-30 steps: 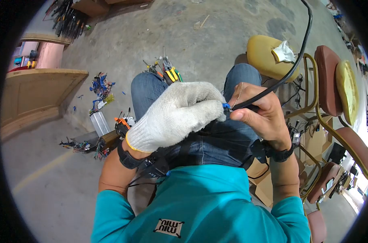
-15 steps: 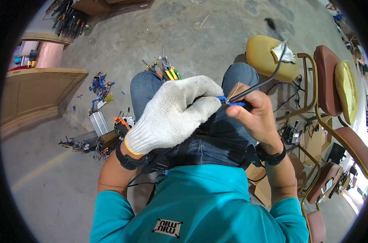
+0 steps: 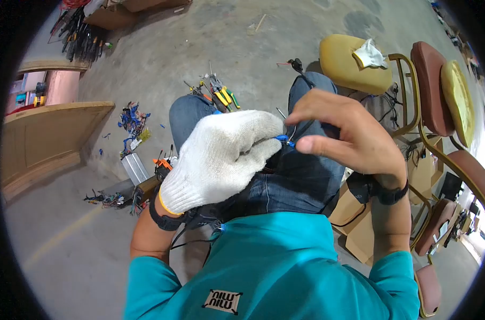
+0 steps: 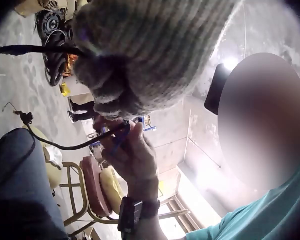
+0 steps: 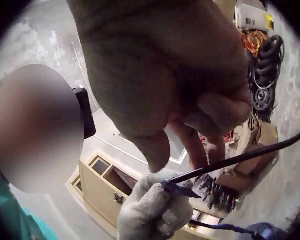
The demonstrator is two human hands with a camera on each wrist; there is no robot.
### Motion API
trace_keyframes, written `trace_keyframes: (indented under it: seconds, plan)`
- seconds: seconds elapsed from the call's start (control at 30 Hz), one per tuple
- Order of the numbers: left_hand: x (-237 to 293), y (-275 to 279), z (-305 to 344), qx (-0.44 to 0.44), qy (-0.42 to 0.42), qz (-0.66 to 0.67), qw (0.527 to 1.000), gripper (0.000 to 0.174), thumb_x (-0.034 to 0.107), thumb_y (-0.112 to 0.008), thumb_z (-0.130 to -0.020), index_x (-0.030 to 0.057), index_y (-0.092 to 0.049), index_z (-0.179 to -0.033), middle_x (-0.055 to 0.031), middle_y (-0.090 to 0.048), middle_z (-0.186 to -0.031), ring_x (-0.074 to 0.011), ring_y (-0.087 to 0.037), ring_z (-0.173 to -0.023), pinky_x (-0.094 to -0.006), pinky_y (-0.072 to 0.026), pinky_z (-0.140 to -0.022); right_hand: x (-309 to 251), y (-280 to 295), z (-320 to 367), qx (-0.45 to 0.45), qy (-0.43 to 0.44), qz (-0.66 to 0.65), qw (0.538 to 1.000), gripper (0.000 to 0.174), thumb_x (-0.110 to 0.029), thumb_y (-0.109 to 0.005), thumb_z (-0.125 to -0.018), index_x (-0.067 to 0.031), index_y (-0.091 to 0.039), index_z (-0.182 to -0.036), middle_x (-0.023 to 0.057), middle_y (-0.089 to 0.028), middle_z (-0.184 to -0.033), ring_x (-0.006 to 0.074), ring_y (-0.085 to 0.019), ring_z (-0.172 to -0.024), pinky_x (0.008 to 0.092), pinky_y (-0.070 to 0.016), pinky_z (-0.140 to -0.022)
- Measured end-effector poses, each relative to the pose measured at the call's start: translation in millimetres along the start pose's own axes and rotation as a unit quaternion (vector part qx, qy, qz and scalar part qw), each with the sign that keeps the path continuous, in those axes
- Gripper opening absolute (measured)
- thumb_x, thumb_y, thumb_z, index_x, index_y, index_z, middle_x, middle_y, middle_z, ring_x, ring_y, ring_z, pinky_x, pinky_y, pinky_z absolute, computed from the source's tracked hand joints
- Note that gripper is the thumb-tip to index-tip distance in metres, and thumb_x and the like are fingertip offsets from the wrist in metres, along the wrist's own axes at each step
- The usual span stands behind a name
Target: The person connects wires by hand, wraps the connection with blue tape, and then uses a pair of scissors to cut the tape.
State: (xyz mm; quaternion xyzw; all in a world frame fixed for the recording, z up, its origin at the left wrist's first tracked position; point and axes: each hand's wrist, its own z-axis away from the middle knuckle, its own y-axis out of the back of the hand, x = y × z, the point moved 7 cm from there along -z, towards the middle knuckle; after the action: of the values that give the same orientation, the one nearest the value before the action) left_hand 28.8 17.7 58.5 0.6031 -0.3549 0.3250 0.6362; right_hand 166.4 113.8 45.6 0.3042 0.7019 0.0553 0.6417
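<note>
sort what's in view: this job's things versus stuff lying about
Job:
long black cable
small blue strip beside it
white-gloved left hand
bare right hand

Apparently lying about:
crumpled white cloth
silver metal box
tangled blue wires

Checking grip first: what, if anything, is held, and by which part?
Left hand pinches the blue wire at the end of a black cable; right hand: cannot tell.

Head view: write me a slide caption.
Gloved left hand grips blue wiring beside a bare right hand, above jeans.

An upside-down patch [image 3: 223, 302] on the turquoise shirt [image 3: 285, 253] reads "MIU MIU".
</note>
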Motion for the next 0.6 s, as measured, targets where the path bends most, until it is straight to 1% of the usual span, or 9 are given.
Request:
trace_keyframes:
  seconds: [0.03,0.1,0.13,0.2,0.27,0.33,0.4,0.47,0.6]
  plan:
    - [-0.3,0.8,0.3,-0.003,0.0,-0.001,1.0,0.02,0.004,-0.073,-0.09,-0.0036,-0.071,-0.108,-0.0136,-0.073,-0.093,-0.0198,-0.07,-0.082,-0.0318,-0.0551,-0.074,-0.2,2.2,-1.7,0.002,-0.001,-0.001,1.0,0.028,-0.024,-0.077,-0.092,-0.0002,-0.071,-0.106,0.0162,-0.069,-0.099,0.0342,-0.066,-0.096,0.0407,-0.0522,-0.085]
    - [3.0,-0.5,1.2,-0.025,-0.034,-0.057,0.997,0.02,0.003,-0.074,-0.088,-0.0031,-0.071,-0.107,-0.0146,-0.072,-0.091,-0.0241,-0.071,-0.078,-0.0328,-0.0552,-0.071,3.8,-4.9,-5.4,-0.075,-0.038,-0.066,0.994,0.028,-0.022,-0.077,-0.091,0.0001,-0.071,-0.107,0.0157,-0.069,-0.099,0.0343,-0.066,-0.096,0.0403,-0.0519,-0.085]
    - [1.3,-2.0,2.1,-0.026,-0.032,-0.057,0.998,0.02,0.003,-0.074,-0.088,-0.0031,-0.071,-0.107,-0.0146,-0.072,-0.091,-0.0241,-0.071,-0.078,-0.0328,-0.0552,-0.071,6.6,-4.3,-6.2,-0.068,-0.024,-0.087,0.994,0.024,-0.018,-0.078,-0.089,-0.0007,-0.07,-0.104,0.0135,-0.068,-0.098,0.0322,-0.065,-0.096,0.0396,-0.051,-0.086]
    - [1.4,-1.6,3.4,0.014,-0.066,-0.045,0.997,0.018,0.01,-0.074,-0.088,0.0024,-0.069,-0.103,-0.0165,-0.067,-0.088,-0.0375,-0.067,-0.08,-0.0412,-0.0538,-0.069,12.2,-1.5,-7.0,-0.075,-0.043,-0.083,0.993,0.021,-0.017,-0.078,-0.089,-0.0011,-0.07,-0.1,0.0118,-0.066,-0.103,0.0282,-0.063,-0.1,0.0381,-0.0491,-0.09]
    - [0.0,-2.6,3.1,0.015,-0.08,-0.062,0.995,0.019,0.01,-0.074,-0.087,0.003,-0.069,-0.104,-0.0156,-0.067,-0.086,-0.0371,-0.067,-0.079,-0.0418,-0.0535,-0.068,14.9,-1.3,-7.9,-0.07,-0.067,-0.084,0.992,0.016,-0.015,-0.079,-0.088,-0.003,-0.069,-0.092,0.009,-0.062,-0.106,0.0228,-0.059,-0.104,0.0358,-0.0459,-0.093]
    - [1.4,-1.3,2.7,0.017,-0.095,-0.078,0.992,0.02,0.01,-0.074,-0.087,0.0036,-0.069,-0.105,-0.0147,-0.066,-0.084,-0.0368,-0.067,-0.078,-0.0424,-0.0532,-0.067,7.9,1.2,-8.7,-0.052,-0.056,-0.076,0.994,0.015,-0.014,-0.078,-0.088,-0.0034,-0.068,-0.092,0.0096,-0.061,-0.105,0.0233,-0.06,-0.102,0.0361,-0.0463,-0.091]
    - [3.7,-0.8,1.5,-0.009,-0.101,-0.13,0.986,0.027,0.0,-0.077,-0.082,-0.0006,-0.07,-0.108,-0.0153,-0.07,-0.089,-0.0351,-0.07,-0.078,-0.0392,-0.0553,-0.069,-0.8,2.8,-8.1,-0.035,-0.045,-0.068,0.996,0.013,-0.012,-0.077,-0.088,-0.0039,-0.068,-0.092,0.0101,-0.061,-0.104,0.0238,-0.06,-0.1,0.0363,-0.0468,-0.09]
    - [6.4,1.2,1.1,0.003,-0.112,-0.155,0.982,0.03,0.0,-0.078,-0.08,-0.0001,-0.07,-0.109,-0.0145,-0.07,-0.087,-0.0352,-0.069,-0.076,-0.0403,-0.0548,-0.067,-13.9,3.8,-5.1,-0.006,-0.008,-0.016,1.0,0.01,-0.009,-0.074,-0.088,-0.004,-0.066,-0.09,0.0105,-0.06,-0.1,0.025,-0.06,-0.093,0.0362,-0.0483,-0.083]
    - [12.1,-0.6,5.8,0.037,-0.14,-0.219,0.965,0.041,0.002,-0.081,-0.072,0.0007,-0.071,-0.112,-0.0129,-0.07,-0.085,-0.0337,-0.067,-0.071,-0.0426,-0.0528,-0.063,-24.3,-5.3,8.6,0.041,-0.015,0.01,0.999,0.011,-0.005,-0.075,-0.085,-0.0029,-0.065,-0.089,0.0107,-0.059,-0.096,0.0256,-0.061,-0.086,0.0349,-0.0493,-0.075]
